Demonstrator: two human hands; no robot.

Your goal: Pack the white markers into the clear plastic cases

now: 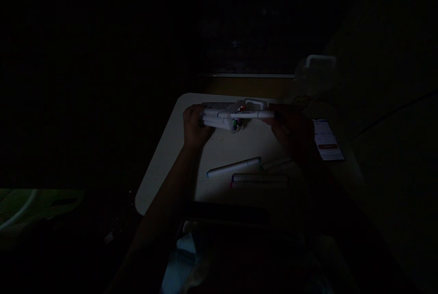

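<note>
The scene is very dark. My left hand point(194, 126) is closed around the left end of a bundle of white marker pens point(215, 118) lying over a clear plastic case point(244, 111) at the far side of a small pale table point(164, 161). My right hand point(290, 129) is in shadow and pinches the right end of one white marker point(253, 114) above the bundle. Loose markers lie nearer me: one white with a blue tip point(234, 167), another pale one point(275, 163), and two darker ones point(260, 181) side by side.
A phone point(327, 139) with a lit screen lies at the table's right edge. A clear container with a white handle point(316, 72) stands behind it. A greenish object point(37, 205) shows at the lower left. The surroundings are black.
</note>
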